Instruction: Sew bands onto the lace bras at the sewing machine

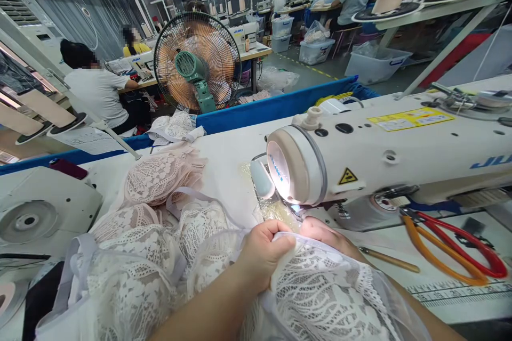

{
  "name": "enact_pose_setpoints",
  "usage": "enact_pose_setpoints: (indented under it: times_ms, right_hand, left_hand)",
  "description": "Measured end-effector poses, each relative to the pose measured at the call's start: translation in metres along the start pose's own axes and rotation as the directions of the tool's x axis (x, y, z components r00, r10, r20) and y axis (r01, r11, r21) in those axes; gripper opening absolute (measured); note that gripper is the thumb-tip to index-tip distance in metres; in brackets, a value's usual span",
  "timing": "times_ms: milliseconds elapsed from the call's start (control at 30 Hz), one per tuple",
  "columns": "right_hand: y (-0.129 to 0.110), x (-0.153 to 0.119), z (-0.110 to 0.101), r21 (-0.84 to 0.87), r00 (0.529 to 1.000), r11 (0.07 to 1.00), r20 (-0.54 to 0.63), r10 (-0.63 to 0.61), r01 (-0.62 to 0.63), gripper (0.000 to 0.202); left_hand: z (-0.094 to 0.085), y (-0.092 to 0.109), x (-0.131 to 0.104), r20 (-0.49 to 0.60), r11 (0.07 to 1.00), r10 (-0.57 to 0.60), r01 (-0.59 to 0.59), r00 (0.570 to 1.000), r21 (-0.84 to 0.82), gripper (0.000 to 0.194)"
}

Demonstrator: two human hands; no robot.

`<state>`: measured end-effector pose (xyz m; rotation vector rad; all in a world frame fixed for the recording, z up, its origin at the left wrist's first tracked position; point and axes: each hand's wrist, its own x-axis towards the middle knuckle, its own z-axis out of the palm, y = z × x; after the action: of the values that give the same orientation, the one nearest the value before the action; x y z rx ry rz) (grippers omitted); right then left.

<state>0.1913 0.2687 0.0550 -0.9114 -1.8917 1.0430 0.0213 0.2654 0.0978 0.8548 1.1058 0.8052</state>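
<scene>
My left hand (266,256) is closed, thumb over curled fingers, gripping the edge of a white lace bra (328,282). Its lace and sheer mesh drape over my right forearm. Beyond that edge is my right hand (324,232), fingers drawn together at the cloth and partly hidden by it. Both hands are just in front of the lit needle area of a white sewing machine (360,149). The needle itself is hard to make out. Joined to or lying against the held piece, more white lace bras (132,272) are heaped on the left.
A stack of pink lace cups (160,176) lies behind the heap. Red-and-orange-handled scissors (452,248) and a thin tan-handled tool (390,259) lie right, near a ruler strip (464,295). Past the blue cloth edge (276,101) stand a large fan (196,64) and people at machines.
</scene>
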Motion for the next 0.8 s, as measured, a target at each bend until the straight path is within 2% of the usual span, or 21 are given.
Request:
enact_pose_setpoints:
  times_ms: [400, 633, 800]
  right_hand:
    - [-0.0025, 0.0012, 0.0024, 0.017, 1.000, 1.000, -0.019, -0.003, 0.004, 0.025]
    - [-0.0042, 0.0015, 0.0025, 0.022, 1.000, 1.000, -0.027, 0.002, -0.001, 0.015]
    - [0.0014, 0.0002, 0.0013, 0.031, 1.000, 0.999, -0.008, -0.018, 0.018, 0.018]
  left_hand:
    - [-0.0006, -0.0014, -0.0002, 0.029, 1.000, 0.018, -0.017, 0.999, -0.014, 0.012]
    - [-0.0003, 0.0002, -0.0005, 0.043, 1.000, 0.020, -0.019, 0.999, -0.023, 0.012]
    - [0.0005, 0.0016, -0.0023, 0.040, 0.999, 0.037, -0.037, 0.999, 0.002, 0.011]
